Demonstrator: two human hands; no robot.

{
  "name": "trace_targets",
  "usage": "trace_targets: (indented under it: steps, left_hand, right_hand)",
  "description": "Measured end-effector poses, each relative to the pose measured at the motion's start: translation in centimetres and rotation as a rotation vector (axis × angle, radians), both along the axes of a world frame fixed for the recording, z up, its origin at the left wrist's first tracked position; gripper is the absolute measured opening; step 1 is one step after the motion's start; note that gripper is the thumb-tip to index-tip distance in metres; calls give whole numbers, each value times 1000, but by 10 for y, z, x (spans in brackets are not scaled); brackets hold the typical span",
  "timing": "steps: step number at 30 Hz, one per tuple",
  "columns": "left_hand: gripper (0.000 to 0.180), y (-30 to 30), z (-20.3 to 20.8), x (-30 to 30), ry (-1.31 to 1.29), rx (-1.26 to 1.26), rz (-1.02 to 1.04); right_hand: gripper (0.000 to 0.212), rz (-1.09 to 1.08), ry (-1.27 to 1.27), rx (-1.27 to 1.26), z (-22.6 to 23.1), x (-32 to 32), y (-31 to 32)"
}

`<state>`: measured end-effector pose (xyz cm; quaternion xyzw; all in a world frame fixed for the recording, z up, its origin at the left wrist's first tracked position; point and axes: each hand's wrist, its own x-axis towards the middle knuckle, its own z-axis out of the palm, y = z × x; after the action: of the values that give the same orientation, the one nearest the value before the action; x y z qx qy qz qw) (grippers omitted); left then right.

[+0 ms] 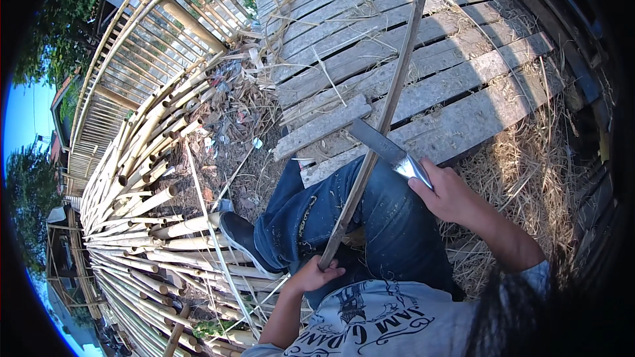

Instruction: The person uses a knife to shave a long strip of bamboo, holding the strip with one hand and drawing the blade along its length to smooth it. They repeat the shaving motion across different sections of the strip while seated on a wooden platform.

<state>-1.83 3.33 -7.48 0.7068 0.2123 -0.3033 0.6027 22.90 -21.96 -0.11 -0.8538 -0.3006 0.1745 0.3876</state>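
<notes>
My left hand (316,275) is closed around the lower end of a long, thin, grey-brown wooden strip (399,73). From there the strip slants up across my thigh and over the wooden planks to the top edge of the picture. In my right hand (450,193) is a broad-bladed knife (386,145), gripped by its shiny metal handle. Its dark blade points up and to the left and crosses the strip just above my knee. I cannot tell whether blade and strip touch. A short loose board (323,127) lies beyond the blade tip.
A weathered slatted platform (360,59) fills the upper middle, strewn with fibres. Many cut bamboo poles (155,225) fan out on the left, below a bamboo fence (142,59). Dry straw (522,165) covers the ground at right. My shoe (243,241) rests beside the poles.
</notes>
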Motion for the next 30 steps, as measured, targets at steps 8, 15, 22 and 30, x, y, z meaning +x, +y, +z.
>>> trace_targets:
  steps: [8, 15, 22, 30]
  left_hand:
    - [44, -6, -7, -3, -48, -31, 3]
    - [46, -4, -7, -3, -68, -51, -43]
    - [46, -2, -10, -1, -100, -58, -29]
    - [46, -3, -13, -7, -94, -81, -34]
  right_hand:
    - [35, -3, 18, 50, -16, -8, 0]
    - [34, 16, 70, 19, -5, -8, 5]
    - [36, -51, 184, 30, -8, -6, 4]
    - [32, 60, 38, 16, -9, -18, 9]
